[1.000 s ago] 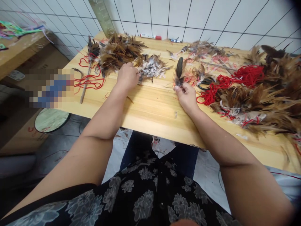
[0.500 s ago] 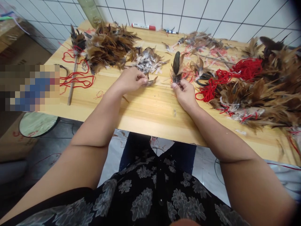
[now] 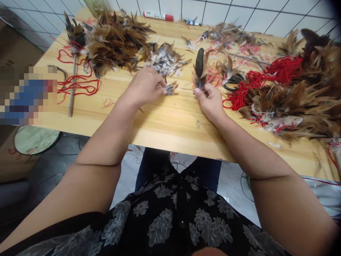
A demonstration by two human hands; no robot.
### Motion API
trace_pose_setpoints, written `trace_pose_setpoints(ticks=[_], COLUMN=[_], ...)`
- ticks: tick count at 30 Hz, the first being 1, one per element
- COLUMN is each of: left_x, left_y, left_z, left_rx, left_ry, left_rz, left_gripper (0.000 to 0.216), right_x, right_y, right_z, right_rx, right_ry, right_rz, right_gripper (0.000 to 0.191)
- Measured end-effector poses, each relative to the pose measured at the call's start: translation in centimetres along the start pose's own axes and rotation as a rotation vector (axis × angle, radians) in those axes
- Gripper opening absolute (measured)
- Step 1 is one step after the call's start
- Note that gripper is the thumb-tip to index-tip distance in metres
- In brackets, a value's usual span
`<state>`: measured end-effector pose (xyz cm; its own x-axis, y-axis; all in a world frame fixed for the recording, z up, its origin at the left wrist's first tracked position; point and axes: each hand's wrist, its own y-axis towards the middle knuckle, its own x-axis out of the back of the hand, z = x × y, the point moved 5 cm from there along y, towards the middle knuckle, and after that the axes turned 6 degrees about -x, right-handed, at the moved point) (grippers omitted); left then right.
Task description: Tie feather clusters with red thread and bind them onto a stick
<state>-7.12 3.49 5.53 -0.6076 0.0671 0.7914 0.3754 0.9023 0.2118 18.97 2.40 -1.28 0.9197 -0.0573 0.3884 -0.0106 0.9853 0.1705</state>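
Observation:
Between the fingertips of my left hand (image 3: 150,85) are small grey-brown feathers (image 3: 171,89), their tips pointing right, just above the wooden table (image 3: 165,122). My right hand (image 3: 211,99) pinches the base of a dark feather (image 3: 199,64), which stands upright with some fluffy brown feathers beside it. A gap separates the two hands. Behind my left hand lies a pile of feathers with white quill ends (image 3: 166,62). A bigger brown feather heap (image 3: 114,42) is to its left.
On the left lies a stick with dark feathers bound at its top (image 3: 72,81), among red yarn (image 3: 87,87). Right of my right hand are a red yarn bundle (image 3: 285,73) and a large feather pile (image 3: 298,103). A red-capped marker (image 3: 157,16) rests by the tiled wall.
The feathers at my left hand have turned slightly and show more spread out. My right hand keeps its pinch on the dark feather. The whole view has shifted a little.

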Motion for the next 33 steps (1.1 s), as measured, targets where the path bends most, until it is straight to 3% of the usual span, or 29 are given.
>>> trace_pose_setpoints(ticks=[7, 16, 20, 25, 33], left_x=[-0.7, -1.3, -1.4, -3.7, -7.0], left_y=[0.0, 0.7, 0.3, 0.5, 1.2], left_z=[0.5, 1.4, 0.8, -0.7, -2.4], left_rx=[-0.001, 0.028, 0.081, 0.116, 0.109], left_ry=[-0.069, -0.155, -0.443, -0.825, -0.961], left_rz=[0.03, -0.069, -0.11, -0.051, -0.033], left_gripper=[0.032, 0.033, 0.04, 0.056, 0.043], right_x=[-0.1, 0.0, -0.1, -0.6, -1.7], right_y=[-0.1, -0.3, -0.3, 0.1, 0.4], right_z=[0.3, 1.0, 1.1, 0.6, 0.8], right_rx=[0.019, 0.014, -0.008, -0.039, -0.059], right_ry=[-0.024, -0.028, -0.009, 0.047, 0.1], right_rz=[0.017, 0.007, 0.011, 0.023, 0.061], right_gripper=[0.051, 0.052, 0.054, 0.057, 0.062])
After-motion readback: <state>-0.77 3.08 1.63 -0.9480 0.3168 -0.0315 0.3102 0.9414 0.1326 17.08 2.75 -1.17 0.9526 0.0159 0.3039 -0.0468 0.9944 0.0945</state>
